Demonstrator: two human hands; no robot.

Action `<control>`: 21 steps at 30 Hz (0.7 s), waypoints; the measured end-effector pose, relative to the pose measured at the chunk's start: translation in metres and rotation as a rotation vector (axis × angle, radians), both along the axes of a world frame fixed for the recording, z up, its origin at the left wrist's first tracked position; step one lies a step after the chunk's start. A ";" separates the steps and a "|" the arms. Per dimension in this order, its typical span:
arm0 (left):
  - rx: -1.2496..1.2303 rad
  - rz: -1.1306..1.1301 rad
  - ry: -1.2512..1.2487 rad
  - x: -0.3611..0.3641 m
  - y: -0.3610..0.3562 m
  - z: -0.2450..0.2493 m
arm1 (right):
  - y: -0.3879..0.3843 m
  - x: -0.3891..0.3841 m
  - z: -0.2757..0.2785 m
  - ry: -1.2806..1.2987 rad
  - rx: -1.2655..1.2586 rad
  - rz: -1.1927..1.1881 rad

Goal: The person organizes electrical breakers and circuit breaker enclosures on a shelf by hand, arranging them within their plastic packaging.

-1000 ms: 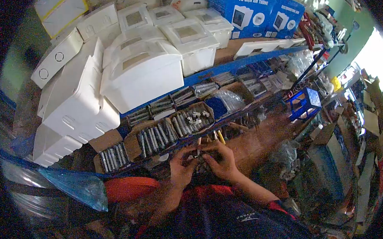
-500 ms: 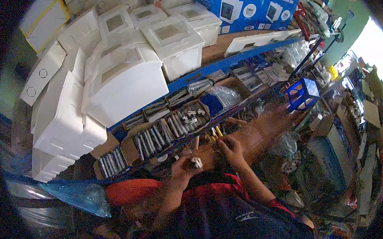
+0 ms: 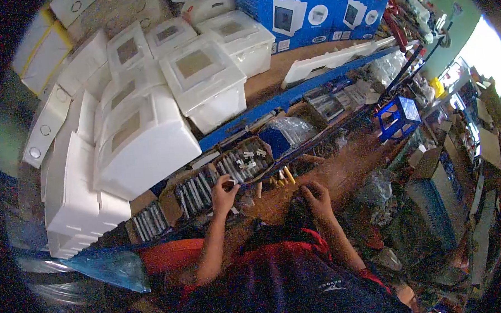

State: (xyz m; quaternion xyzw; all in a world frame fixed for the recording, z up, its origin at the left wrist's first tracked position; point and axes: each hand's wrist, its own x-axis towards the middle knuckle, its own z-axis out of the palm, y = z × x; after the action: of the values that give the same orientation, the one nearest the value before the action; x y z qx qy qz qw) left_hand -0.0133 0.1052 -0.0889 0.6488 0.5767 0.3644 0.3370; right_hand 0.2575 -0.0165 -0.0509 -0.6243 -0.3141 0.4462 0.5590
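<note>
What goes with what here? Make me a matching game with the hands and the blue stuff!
Things:
1. left hand
2. right hand
3. blue boxes
4. blue bag

Places:
A. on the top shelf
B. at the tray of small parts
C. on the brown board
D. low down on the left

Pairs: 1-B, 2-C, 3-A, 4-D
</note>
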 end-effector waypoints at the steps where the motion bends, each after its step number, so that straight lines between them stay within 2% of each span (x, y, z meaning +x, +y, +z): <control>1: -0.026 -0.045 0.044 0.004 0.010 0.001 | -0.003 0.005 0.005 -0.015 -0.009 -0.004; 2: -0.156 -0.113 0.100 0.009 0.017 0.002 | -0.007 0.011 0.010 -0.030 -0.020 -0.009; 5: -0.110 -0.241 0.136 0.023 0.037 -0.040 | -0.017 0.032 0.020 -0.123 -0.063 -0.035; 6: -0.097 -0.236 0.163 0.033 0.045 -0.041 | -0.021 0.041 0.015 -0.163 -0.056 -0.020; 9: -0.080 -0.207 0.470 0.047 0.061 -0.036 | -0.036 0.058 0.005 -0.145 -0.104 -0.110; 10: -0.084 -0.265 0.489 0.051 0.067 -0.035 | -0.041 0.060 0.002 -0.308 -0.091 -0.151; 11: -0.070 -0.265 0.475 0.056 0.066 -0.038 | -0.044 0.061 0.001 -0.282 -0.111 -0.150; 13: -0.034 -0.265 0.445 0.069 0.069 -0.063 | -0.048 0.063 0.012 -0.232 -0.146 -0.153; 14: -0.173 -0.284 0.446 0.067 0.090 -0.115 | -0.051 0.064 0.004 -0.157 -0.117 -0.182; 16: -0.101 -0.292 0.456 0.074 0.090 -0.110 | -0.054 0.062 -0.010 -0.006 -0.060 -0.237; 17: -0.067 -0.295 0.463 0.074 0.088 -0.108 | -0.057 0.064 -0.015 -0.044 -0.066 -0.223; 21: -0.074 -0.430 0.827 0.067 0.073 -0.081 | -0.056 0.050 -0.001 -0.115 -0.088 -0.186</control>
State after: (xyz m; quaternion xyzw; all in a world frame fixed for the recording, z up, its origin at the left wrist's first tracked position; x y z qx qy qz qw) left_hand 0.0536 0.1781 -0.1700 0.8319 0.5278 -0.0235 0.1697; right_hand 0.3077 -0.0722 -0.0524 -0.6993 -0.2666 0.3690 0.5511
